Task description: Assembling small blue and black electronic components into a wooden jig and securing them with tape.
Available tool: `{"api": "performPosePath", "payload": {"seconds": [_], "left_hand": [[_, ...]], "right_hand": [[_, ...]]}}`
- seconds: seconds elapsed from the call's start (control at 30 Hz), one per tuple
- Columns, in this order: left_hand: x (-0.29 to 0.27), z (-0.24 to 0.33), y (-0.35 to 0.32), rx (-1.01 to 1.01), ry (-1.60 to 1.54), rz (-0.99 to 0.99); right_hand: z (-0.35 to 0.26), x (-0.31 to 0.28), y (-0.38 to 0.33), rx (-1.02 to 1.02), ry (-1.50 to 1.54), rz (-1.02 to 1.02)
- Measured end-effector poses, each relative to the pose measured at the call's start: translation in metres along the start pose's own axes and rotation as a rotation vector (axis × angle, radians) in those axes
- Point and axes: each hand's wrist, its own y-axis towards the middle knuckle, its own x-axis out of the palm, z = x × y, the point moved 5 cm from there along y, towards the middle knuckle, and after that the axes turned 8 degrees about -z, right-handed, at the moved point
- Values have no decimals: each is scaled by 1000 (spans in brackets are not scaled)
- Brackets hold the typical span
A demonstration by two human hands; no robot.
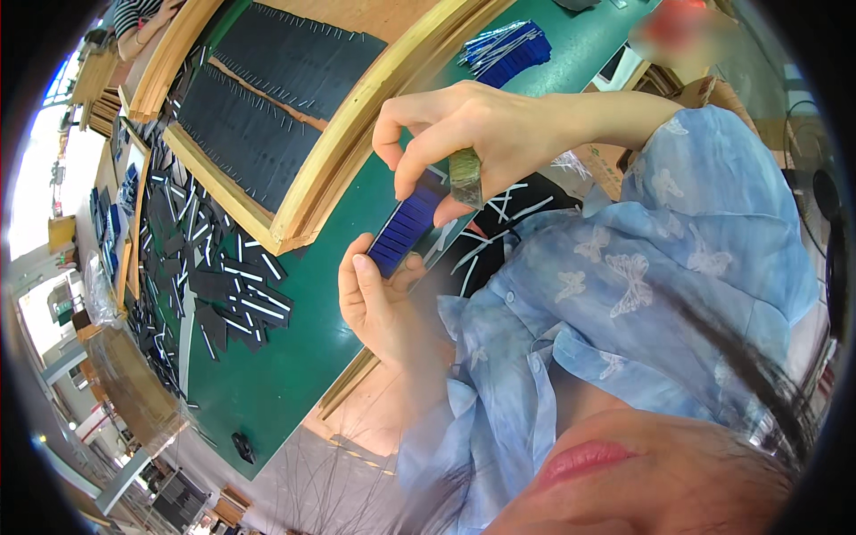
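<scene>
above the green table point(294, 374), blue strip point(406, 225) pinched endwise, left hand point(379, 303) below, right hand point(455, 134) above (both grips clamped)

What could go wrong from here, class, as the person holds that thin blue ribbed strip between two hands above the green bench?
1. The blue strip is held only at its ends, by the left hand below and the right hand above; it might bend or slip.
2. It hangs over the edge of the green bench, so a drop could land on the lap or floor.
3. Loose black pieces with thin metal leads lie scattered nearby; a sleeve might snag or scatter them.
</scene>
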Motion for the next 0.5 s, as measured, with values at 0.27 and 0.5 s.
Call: {"api": "performPosePath", "payload": {"seconds": [0.27,0.5], "left_hand": [[-3,2,-1,61,33,-17],[11,5,-5,93,220,28]], "right_hand": [[0,-3,2,196,31,-3],[25,13,6,350,66,33]]}}
